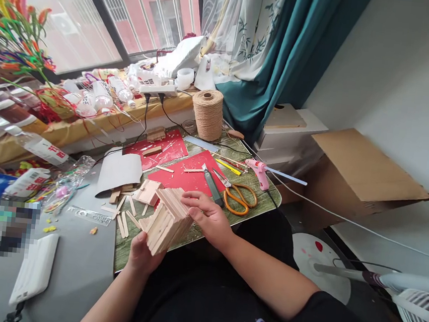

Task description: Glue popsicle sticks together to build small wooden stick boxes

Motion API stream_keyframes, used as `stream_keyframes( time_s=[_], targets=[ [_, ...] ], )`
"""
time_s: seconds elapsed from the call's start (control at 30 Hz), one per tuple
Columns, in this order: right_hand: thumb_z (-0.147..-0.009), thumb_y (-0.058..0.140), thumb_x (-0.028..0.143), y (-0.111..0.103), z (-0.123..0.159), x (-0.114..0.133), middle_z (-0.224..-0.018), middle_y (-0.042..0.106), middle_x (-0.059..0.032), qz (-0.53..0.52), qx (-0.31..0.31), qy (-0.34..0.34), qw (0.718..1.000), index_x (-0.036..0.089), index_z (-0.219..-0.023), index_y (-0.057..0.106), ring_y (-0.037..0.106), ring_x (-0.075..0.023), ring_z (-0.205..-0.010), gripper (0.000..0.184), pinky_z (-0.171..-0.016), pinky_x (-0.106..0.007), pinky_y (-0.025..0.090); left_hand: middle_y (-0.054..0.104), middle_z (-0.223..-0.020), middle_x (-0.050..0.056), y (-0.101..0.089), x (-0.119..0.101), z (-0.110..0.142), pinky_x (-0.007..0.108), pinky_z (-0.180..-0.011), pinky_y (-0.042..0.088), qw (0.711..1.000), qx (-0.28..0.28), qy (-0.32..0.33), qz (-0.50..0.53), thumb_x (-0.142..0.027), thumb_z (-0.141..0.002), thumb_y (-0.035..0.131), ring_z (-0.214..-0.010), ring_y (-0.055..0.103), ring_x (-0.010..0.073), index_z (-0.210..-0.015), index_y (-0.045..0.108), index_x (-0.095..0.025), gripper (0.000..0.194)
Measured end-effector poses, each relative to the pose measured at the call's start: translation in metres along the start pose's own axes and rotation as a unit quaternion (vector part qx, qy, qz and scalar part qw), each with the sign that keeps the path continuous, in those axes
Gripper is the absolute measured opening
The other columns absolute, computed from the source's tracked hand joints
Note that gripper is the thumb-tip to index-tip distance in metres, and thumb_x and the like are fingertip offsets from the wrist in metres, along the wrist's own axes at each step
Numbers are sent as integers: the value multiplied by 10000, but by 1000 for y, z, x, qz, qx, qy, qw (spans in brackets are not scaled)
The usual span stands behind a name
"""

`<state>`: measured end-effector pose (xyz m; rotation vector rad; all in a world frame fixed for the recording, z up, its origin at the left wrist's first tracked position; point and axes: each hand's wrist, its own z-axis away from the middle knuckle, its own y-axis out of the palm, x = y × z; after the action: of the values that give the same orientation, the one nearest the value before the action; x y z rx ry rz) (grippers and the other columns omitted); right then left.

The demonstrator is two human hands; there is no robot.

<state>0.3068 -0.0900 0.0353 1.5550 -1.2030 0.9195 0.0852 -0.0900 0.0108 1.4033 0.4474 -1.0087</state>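
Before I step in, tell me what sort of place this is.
Likely a home craft corner, judging by the pink glue gun, the orange-handled scissors and the handheld piece built of flat wooden sticks.

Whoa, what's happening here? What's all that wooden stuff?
A person's left hand is holding a wooden piece that looks built from flat sticks, and the right hand is touching its other side. Loose sticks are scattered nearby on the green table. The scissors and the pink glue gun are lying there too, and neither hand is using them right now.
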Motion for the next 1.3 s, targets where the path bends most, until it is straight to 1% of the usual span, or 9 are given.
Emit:
stream_keyframes(
  time_s=[0.27, 0.4, 0.53, 0.63, 0.73, 0.83, 0.97, 1.13, 1.3],
  targets=[
    [-863, 847, 466, 8, -3, 0, -1281, 764, -74, -123, -94, 102, 983, 286, -981, 859, 712, -269, -1211, 216, -1099, -471, 541, 605, -1515, 125, 4, -13, -3, 663, -1208, 433, 997, -29, 15, -63, -481, -619, 925, -1448, 521, 455, -1611, 401, -326, 1133],
    [-880, 827, 449, -6, -13, -2, -1128, 807, -73, -40, -100, 63, 992, 252, -907, 843, 735, -243, -1119, 200, -1097, -438, 528, 608, -1504, 123, 9, -13, -4, 668, -1173, 470, 996, -45, 5, -71, -451, -591, 949, -1414, 551, 464, -1612, 396, -341, 1166],
    [-897, 808, 462, -30, -26, 8, -970, 794, -40, -152, -143, 70, 976, 230, -924, 792, 735, -185, -978, 234, -1006, -372, 563, 630, -1485, 107, 5, -15, -7, 635, -1180, 480, 996, -56, 24, -64, -413, -613, 939, -1422, 552, 442, -1583, 446, -342, 1090],
    [-894, 811, 464, -46, -33, 17, -770, 698, 21, -253, -194, 40, 947, 227, -894, 716, 681, -132, -767, 256, -796, -296, 578, 677, -1427, 100, -6, -18, -10, 620, -1179, 492, 996, -69, 33, -42, -397, -633, 913, -1397, 580, 428, -1542, 507, -318, 999],
    [-891, 811, 451, -50, -34, 15, -543, 471, 100, -249, -209, 59, 944, 217, -891, 662, 429, -69, -480, 277, -503, -207, 383, 733, -1338, 92, -19, -20, -12, 604, -1158, 521, 996, -79, 37, -18, -395, -605, 911, -1328, 636, 423, -1483, 572, -294, 946],
    [-871, 803, 481, -39, -27, -1, -524, 367, 131, -223, -184, 137, 947, 211, -887, 623, 238, -44, -437, 325, -447, -200, 208, 747, -1319, 81, -28, -20, -13, 599, -1140, 540, 996, -71, 47, 1, -436, -615, 892, -1303, 654, 423, -1441, 612, -300, 883],
    [-884, 741, 575, -18, -13, -17, -563, 346, 119, -181, -72, 235, 952, 218, -855, 588, 219, -57, -468, 389, -448, -215, 173, 733, -1359, 69, -31, -18, -12, 618, -1152, 525, 998, -51, 48, -3, -475, -673, 856, -1361, 611, 443, -1451, 607, -326, 831],
    [-923, 640, 713, -7, 2, -17, -590, 344, 85, -125, 1, 255, 959, 216, -698, 474, 250, -63, -503, 570, -460, -232, 182, 696, -1408, 103, -23, -22, -10, 668, -1147, 502, 998, -33, 46, -33, -496, -626, 897, -1353, 609, 465, -1505, 555, -323, 959],
    [-893, 613, 796, -3, 9, -22, -499, 290, 117, -209, 86, 385, 895, 227, -662, 430, 163, -49, -446, 641, -436, -220, 131, 555, -1563, 104, -4, -35, -4, 613, -1212, 446, 988, -24, 67, -138, -399, -568, 970, -1459, 503, 445, -1585, 449, -342, 1144]
  ],
)
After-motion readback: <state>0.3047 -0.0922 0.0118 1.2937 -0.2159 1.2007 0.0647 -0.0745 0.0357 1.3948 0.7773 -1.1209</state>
